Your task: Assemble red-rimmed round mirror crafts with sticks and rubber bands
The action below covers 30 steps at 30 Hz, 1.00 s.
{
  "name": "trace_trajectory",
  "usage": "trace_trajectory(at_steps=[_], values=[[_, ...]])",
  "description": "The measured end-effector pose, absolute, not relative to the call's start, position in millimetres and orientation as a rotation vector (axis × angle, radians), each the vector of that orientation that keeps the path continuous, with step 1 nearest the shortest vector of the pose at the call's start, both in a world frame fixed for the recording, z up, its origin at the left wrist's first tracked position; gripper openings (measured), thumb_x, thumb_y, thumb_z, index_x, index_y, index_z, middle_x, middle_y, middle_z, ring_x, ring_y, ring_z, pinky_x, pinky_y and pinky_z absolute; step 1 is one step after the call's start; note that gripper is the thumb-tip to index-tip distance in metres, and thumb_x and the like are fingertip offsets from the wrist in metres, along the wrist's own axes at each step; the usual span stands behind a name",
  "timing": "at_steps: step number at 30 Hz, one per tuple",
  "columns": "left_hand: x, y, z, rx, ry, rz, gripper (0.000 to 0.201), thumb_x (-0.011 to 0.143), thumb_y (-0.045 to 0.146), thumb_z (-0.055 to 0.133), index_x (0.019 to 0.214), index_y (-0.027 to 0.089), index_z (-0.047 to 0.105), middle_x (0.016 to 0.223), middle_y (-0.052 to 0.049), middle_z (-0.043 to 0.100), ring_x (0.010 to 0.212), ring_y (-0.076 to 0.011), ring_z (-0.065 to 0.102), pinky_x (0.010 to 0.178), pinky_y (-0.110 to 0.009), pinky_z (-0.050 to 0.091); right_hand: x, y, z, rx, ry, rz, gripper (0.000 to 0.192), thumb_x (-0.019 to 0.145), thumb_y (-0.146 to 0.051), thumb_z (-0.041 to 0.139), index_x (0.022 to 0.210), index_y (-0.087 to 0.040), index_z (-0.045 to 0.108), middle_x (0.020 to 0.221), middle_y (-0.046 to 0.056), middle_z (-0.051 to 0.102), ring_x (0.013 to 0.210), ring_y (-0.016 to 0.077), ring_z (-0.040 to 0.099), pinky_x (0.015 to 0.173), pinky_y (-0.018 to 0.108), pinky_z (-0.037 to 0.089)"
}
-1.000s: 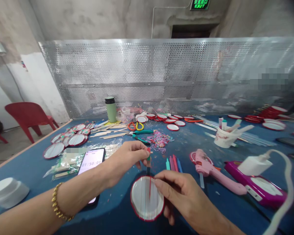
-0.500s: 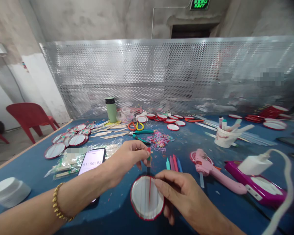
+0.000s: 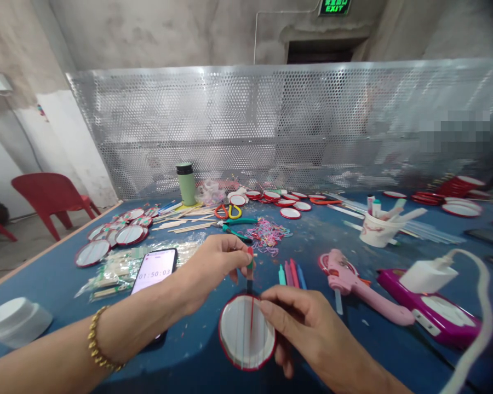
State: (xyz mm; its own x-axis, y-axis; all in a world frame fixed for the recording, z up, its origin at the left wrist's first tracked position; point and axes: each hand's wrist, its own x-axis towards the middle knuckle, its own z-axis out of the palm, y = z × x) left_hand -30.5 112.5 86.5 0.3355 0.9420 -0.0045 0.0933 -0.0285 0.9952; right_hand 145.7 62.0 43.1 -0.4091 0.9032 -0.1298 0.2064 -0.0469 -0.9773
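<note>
My left hand, with a gold bead bracelet on the wrist, pinches the top of a small flat stick with red and green at its upper end. The stick's lower end is at the far rim of a round, pale disc with a red edge. A thin red line runs down the disc's face; whether it is a thread or a reflection I cannot tell. Closed on the disc's right edge is my right hand, thumb on top and the other fingers partly hidden below.
Left of my hands lie a phone, bagged sticks and a white jar. Beyond are pliers and coloured loops. To the right are crayon-like sticks, a pink glue gun, a purple power strip and a cup.
Both hands, the stick and the disc stay almost exactly in place. The phone's timer has moved on by one second.
</note>
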Motion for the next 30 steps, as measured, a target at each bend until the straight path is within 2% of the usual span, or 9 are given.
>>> trace_trajectory(at_steps=[7, 13, 22, 30], values=[[-28.9, 112.8, 88.7, 1.482, 1.03, 0.869, 0.01, 0.075, 0.025, 0.061, 0.073, 0.015, 0.063, 0.066, -0.002, 0.063, 0.065, -0.0141, 0.057, 0.06, -0.028, 0.041, 147.3, 61.4, 43.0, -1.189, -1.624, 1.496, 0.053, 0.083, -0.067, 0.058, 0.088, -0.015, 0.065, 0.055, -0.002, 0.056, 0.044, 0.0085, 0.055, 0.041, 0.016, 0.046], [-37.1, 112.0, 91.5, 1.444, 1.023, 0.886, 0.019, 0.082, 0.032, 0.06, 0.085, 0.014, 0.066, 0.076, -0.005, 0.069, 0.071, -0.0156, 0.062, 0.062, -0.028, 0.041, 147.6, 61.1, 43.7, -1.183, -1.628, 1.482, 0.051, 0.085, -0.064, 0.057, 0.091, -0.014, 0.065, 0.055, -0.002, 0.057, 0.044, 0.0079, 0.054, 0.041, 0.016, 0.046], [-36.2, 113.3, 88.9, 1.552, 1.106, 0.827, 0.027, 0.084, 0.04, 0.06, 0.075, 0.015, 0.064, 0.072, -0.004, 0.068, 0.068, -0.0148, 0.059, 0.061, -0.028, 0.041, 147.1, 61.6, 42.8, -1.161, -1.629, 1.48, 0.051, 0.085, -0.064, 0.059, 0.089, -0.014, 0.066, 0.054, -0.003, 0.056, 0.043, 0.0066, 0.053, 0.039, 0.014, 0.044], [-31.7, 111.6, 91.7, 1.544, 1.118, 0.832, 0.017, 0.081, 0.031, 0.06, 0.075, 0.015, 0.062, 0.065, -0.001, 0.065, 0.064, -0.0131, 0.059, 0.06, -0.026, 0.04, 148.1, 62.4, 41.5, -1.147, -1.63, 1.488, 0.053, 0.084, -0.065, 0.059, 0.09, -0.014, 0.067, 0.054, -0.003, 0.056, 0.043, 0.0069, 0.054, 0.039, 0.014, 0.045]])
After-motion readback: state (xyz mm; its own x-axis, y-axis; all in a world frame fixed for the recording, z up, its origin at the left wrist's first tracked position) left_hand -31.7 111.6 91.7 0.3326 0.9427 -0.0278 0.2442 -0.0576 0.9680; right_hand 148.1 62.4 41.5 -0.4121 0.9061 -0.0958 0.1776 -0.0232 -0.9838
